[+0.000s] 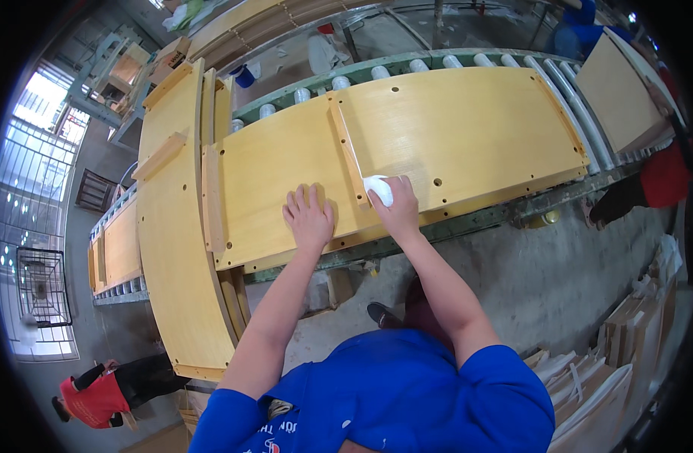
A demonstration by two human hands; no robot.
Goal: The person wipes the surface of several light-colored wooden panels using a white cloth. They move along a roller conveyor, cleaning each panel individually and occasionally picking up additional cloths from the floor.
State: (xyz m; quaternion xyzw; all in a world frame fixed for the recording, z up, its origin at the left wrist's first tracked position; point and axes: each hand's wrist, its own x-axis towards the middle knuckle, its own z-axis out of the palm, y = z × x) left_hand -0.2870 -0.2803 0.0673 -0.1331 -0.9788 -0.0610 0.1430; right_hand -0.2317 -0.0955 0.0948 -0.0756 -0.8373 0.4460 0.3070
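A wide yellow wooden panel (452, 128) lies in front of me, with wooden strips along its ends and a middle strip (346, 151) across it. My left hand (310, 219) rests flat on the panel, left of the middle strip, fingers spread. My right hand (399, 208) is closed round a white wad (378, 190) that looks like cloth. It presses the wad against the near end of the middle strip's right side. A thin white line runs up that side of the strip. Part of the wad is hidden by my fingers.
The panel lies on a roller conveyor (380, 72). To the left, similar yellow panels (173, 249) are stacked crosswise. A large board piece (618, 94) stands at the right, beside a person in red. Another person in red (97, 396) is at lower left; boards (625, 347) lean at lower right.
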